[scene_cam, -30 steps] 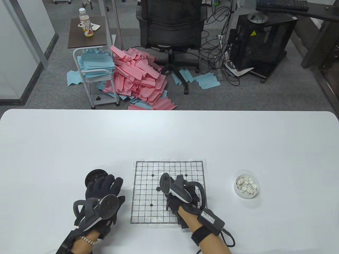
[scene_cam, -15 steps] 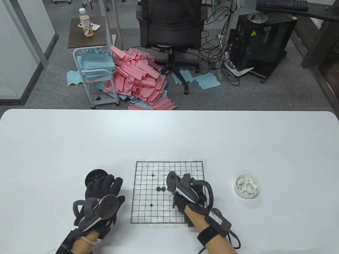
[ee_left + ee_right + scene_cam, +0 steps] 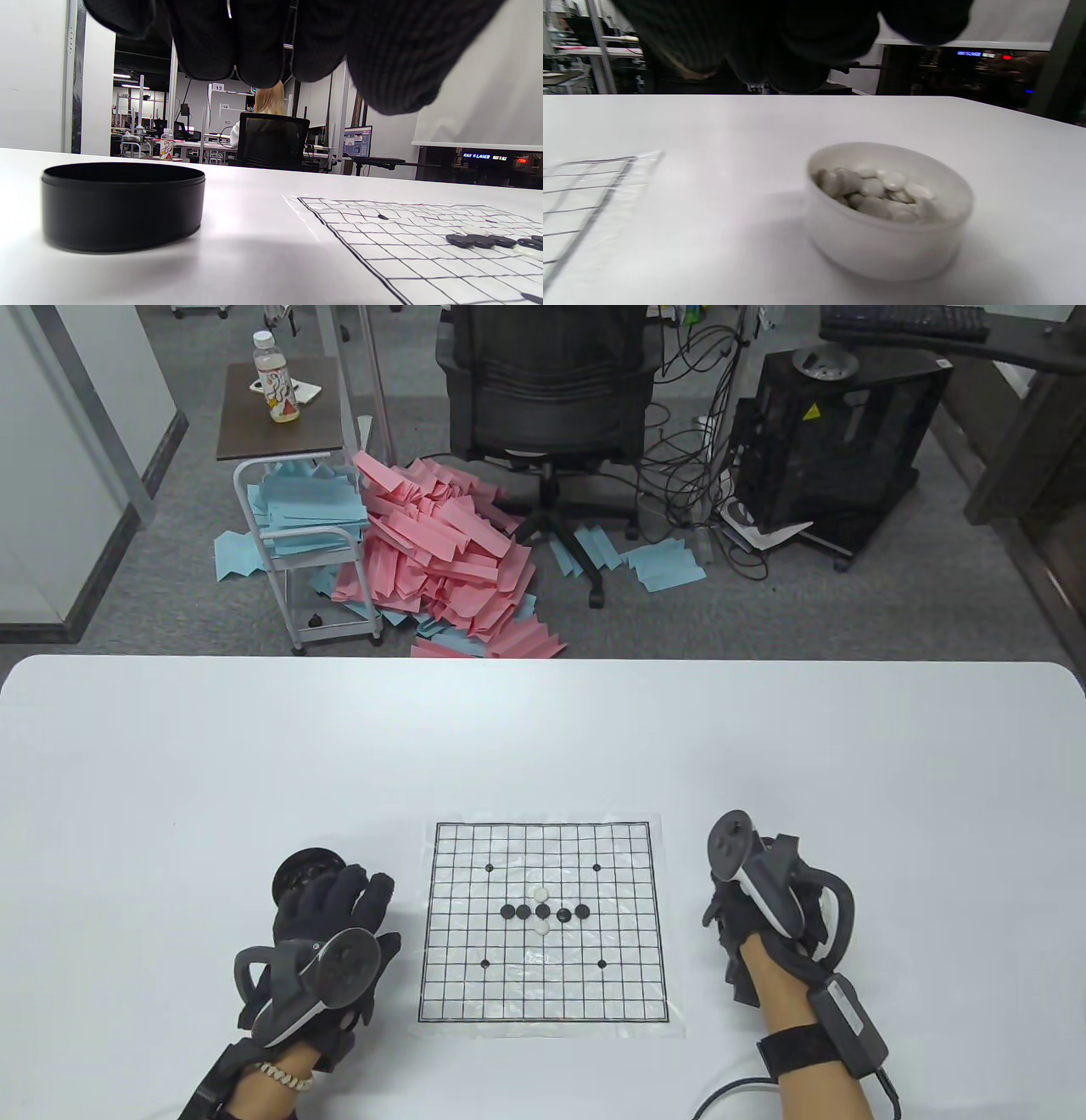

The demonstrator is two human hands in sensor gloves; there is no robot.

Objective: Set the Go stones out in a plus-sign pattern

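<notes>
The grid board (image 3: pixel 543 984) lies near the table's front edge. Several black stones (image 3: pixel 543 911) form a row at its middle, also in the left wrist view (image 3: pixel 475 240). One white stone (image 3: pixel 540 892) sits just above the row and another (image 3: pixel 543 929) just below. My left hand (image 3: pixel 356 899) rests empty, left of the board, by the black bowl (image 3: pixel 304 872), which also shows in the left wrist view (image 3: pixel 121 203). My right hand (image 3: pixel 721 916) hovers right of the board, hiding the white bowl there. The right wrist view shows that bowl (image 3: pixel 886 250) holding white stones (image 3: pixel 878 190), nothing in my fingers (image 3: pixel 797 63).
The white table (image 3: pixel 543 746) stretches far beyond the board. A cable (image 3: pixel 730 1090) trails from my right wrist at the front edge. Behind the table are an office chair (image 3: pixel 543 398), heaps of pink and blue paper (image 3: pixel 433 551) and a small cart (image 3: pixel 288 475).
My right hand left the middle of the board and moved right, over the white bowl. The stones it covered now show: the full black row and the two white stones. Left hand still.
</notes>
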